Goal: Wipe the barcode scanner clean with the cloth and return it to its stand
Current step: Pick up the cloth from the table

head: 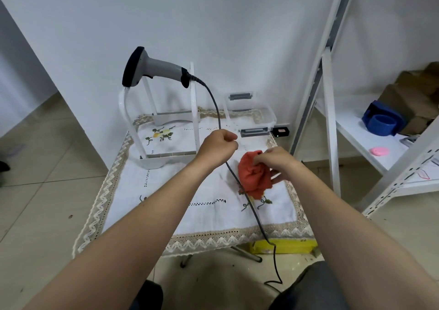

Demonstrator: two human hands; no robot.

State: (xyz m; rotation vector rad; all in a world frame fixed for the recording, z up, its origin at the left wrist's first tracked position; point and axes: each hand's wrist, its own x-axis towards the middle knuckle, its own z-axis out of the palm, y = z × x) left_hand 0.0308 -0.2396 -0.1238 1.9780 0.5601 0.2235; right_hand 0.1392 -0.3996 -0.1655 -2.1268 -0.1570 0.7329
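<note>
barcode scanner, grey with a black head, lies across the top of the white stand, its head on the curved left bar and its handle end against the right upright. its dark cable drops from the handle and passes through the left hand, whose fingers are curled into a fist round it above the table. from there it runs over the embroidered tablecloth and off the front edge to the floor. the right hand grips a bunched orange-red cloth, fingers closed into its folds, just right of the cable. a clear plastic box sits at the table's far right corner. a white metal shelf stands to the right, with a blue object on it.
</note>
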